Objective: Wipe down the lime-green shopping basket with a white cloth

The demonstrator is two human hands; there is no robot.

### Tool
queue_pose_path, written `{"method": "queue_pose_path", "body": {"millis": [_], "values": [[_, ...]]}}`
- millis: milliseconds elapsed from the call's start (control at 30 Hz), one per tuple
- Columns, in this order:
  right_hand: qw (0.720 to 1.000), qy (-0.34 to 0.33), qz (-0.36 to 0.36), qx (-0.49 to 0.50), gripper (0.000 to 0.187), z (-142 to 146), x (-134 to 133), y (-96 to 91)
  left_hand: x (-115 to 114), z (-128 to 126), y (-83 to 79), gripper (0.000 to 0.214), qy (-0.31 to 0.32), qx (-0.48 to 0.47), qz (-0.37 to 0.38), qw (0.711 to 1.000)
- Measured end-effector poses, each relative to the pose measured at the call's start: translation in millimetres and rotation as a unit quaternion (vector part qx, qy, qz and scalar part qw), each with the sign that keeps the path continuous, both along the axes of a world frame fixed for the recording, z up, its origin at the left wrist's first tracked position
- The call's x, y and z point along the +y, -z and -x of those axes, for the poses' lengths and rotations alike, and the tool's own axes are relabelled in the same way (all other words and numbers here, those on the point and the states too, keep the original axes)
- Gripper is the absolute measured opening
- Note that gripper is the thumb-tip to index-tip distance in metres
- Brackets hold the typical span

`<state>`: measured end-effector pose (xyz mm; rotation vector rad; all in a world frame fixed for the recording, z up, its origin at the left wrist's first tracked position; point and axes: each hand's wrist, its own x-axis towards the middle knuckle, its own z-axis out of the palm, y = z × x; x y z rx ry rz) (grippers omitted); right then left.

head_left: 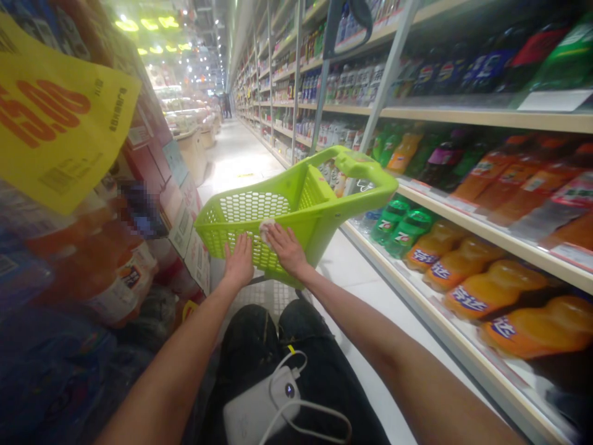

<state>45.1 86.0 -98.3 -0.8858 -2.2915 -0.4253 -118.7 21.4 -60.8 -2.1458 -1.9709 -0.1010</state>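
A green plastic shopping cart (324,225) with honeycomb-patterned sides stands in front of my knees, its handle toward the right. My left hand (239,262) lies open with its fingers stretched against the near side of the cart. Further right along the same side, my right hand (288,248) presses a crumpled white cloth (265,230) to the green plastic, the cloth showing at its fingertips. The basket's perforated floor and far wall show above my hands. On my lap rests a white power bank (254,413) with a white cable (324,415) plugged into it.
Shelves of drink bottles (491,290) line the right side. Close on the left are stacked boxes (185,238), packs of orange drinks (123,278) and a large yellow price sign (65,114). A tiled aisle (241,151) runs ahead, with people (226,105) far off.
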Motion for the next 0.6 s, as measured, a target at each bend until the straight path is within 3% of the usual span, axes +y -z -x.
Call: {"method": "queue_pose_path", "body": {"millis": [133,300,400,600], "values": [[0.999,-0.008,-0.003,-0.035,0.048,-8.2,4.5,-1.7,1.4,-9.7,0.5,0.067,0.017,0.008,-0.008,1.0],[0.997,-0.008,-0.015,-0.074,0.05,-18.1,-3.0,33.6,-3.7,-20.9,12.8,0.069,0.048,0.025,0.002,0.999],[0.996,-0.023,-0.032,-0.076,0.05,-27.4,-8.9,43.5,-5.2,-26.4,19.0,0.07,0.061,0.031,0.001,0.998],[0.998,0.03,-0.058,0.002,0.044,-48.4,-9.5,9.9,-0.5,-38.2,9.3,0.07,0.061,0.027,-0.014,0.998]]}}
